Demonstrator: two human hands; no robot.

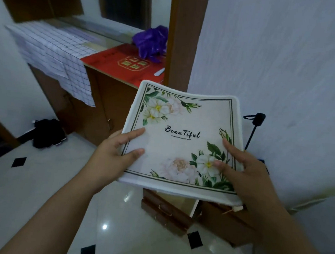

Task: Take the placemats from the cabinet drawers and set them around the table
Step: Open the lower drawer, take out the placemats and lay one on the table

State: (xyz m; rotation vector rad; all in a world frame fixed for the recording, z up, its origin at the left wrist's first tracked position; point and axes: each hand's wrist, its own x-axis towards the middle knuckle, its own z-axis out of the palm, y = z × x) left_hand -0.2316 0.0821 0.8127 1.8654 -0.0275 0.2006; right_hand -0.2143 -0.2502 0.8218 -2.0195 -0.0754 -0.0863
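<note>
Floral placemats (181, 139), held in the air above the open cabinet drawer (173, 208), gripped at opposite edges by left hand (115, 155) and right hand (244, 172); carry level, both hands holding firm, to the table.

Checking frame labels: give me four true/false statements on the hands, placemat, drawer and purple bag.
1. The left hand and right hand both grip the placemat. True.
2. The placemat is plain blue. False: it is white with flowers and the word Beautiful.
3. The drawer below the placemat is open. True.
4. The purple bag lies on the floor. False: it sits on the red box atop the cabinet.
</note>
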